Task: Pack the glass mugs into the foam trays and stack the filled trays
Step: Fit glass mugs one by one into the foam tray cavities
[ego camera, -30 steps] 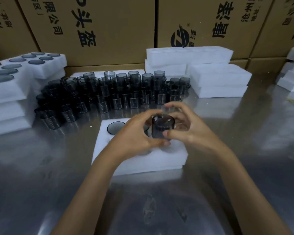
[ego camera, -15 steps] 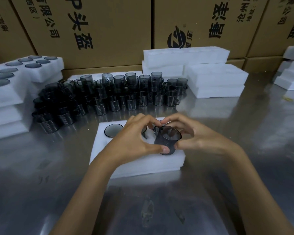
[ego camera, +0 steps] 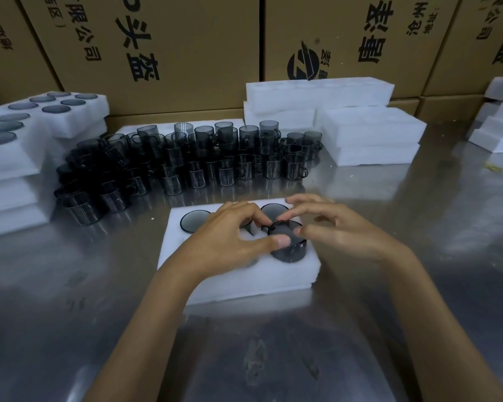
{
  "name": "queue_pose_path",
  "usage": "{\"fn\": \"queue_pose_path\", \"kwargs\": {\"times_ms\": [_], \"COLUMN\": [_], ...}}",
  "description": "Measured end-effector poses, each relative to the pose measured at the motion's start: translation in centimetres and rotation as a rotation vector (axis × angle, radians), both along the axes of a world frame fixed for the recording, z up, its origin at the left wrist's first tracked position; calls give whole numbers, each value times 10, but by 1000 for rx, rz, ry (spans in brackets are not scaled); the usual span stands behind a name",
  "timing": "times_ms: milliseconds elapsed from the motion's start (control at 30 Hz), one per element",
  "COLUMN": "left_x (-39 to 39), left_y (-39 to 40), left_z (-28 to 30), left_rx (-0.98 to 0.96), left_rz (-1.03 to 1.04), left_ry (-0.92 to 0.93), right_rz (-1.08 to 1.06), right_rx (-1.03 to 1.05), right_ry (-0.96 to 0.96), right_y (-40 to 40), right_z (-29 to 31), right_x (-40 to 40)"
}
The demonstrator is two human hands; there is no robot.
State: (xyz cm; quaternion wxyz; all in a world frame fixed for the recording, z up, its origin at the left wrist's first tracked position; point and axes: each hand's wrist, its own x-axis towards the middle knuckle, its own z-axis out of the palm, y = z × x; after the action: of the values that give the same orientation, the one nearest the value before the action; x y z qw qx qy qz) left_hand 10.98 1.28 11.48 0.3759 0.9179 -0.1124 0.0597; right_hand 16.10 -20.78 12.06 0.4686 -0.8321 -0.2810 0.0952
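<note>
1. Since the earlier frames the smoked glass mug (ego camera: 288,242) has dropped from mid-air between both hands to the near-right pocket of the foam tray (ego camera: 238,274); it's sitting partway in, slightly tilted, rim and upper wall still sticking up above the foam.
2. L hand (ego camera: 230,239) is curling round the mug: thumb tip pressing the near side of the rim, forefinger arching over to the handle side at the back.
3. R hand (ego camera: 340,227) is hovering w/ fingers spread and loosely bent; forefinger tip looks to be touching the mug's right rim, other fingers lifted off. Not gripping anything.
4. Tray is lying flat on the metal table (ego camera: 389,314), right in front of the person. 2 mugs are already sunk flush in its far row: one at far left (ego camera: 193,221), one (ego camera: 273,210) just behind the mug in hand, partly hidden by fingers.
5. Behind the tray, a big cluster of loose mugs (ego camera: 186,161) is standing on the table, some stacked 2 high.
6. Left side: stacks of filled trays (ego camera: 21,146), mug rims showing in the top ones.
7. Back right: empty foam trays (ego camera: 360,123) piled up; more foam (ego camera: 497,123) at far right edge.
8. Cardboard cartons (ego camera: 186,47) w/ printed characters are lining the back.
</note>
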Motion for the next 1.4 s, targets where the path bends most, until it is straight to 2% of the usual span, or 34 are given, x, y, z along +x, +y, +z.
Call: {"fn": "queue_pose_path", "kwargs": {"times_ms": [167,367,433,500,633,767,867,967,1100,1233,1400], "left_x": [4,5,6,7,13,16,17,18,17,17,14], "left_y": [-3,-2,1,7,30,56,59,57,58,57,51], "left_z": [-7,-10,-11,-10,-6,-13,-16,-17,-16,-15,-12], "left_rx": [57,126,132,95,171,203,134,172,164,177,234], "left_rz": [4,47,47,84,281,414,395,404,403,403,359], "left_ry": [-40,-60,-51,-66,-189,-124,-34,-19,-11,-29,-159], "right_rz": [136,126,24,-218,-588,-708,-746,-803,-881,-845,-702], "right_rx": [-63,141,311,466,373,242,278,293,319,528,882], "right_ry": [137,319,361,375,212,136,208,269,228,229,252], "right_y": [-3,-3,1,9,26,39,48,52,53,38,21], "right_z": [-10,-28,-38,-49,-61,-61,-59,-60,-66,-67,-67], "right_x": [6,15,20,32,75,124,159,187,192,161,106]}}
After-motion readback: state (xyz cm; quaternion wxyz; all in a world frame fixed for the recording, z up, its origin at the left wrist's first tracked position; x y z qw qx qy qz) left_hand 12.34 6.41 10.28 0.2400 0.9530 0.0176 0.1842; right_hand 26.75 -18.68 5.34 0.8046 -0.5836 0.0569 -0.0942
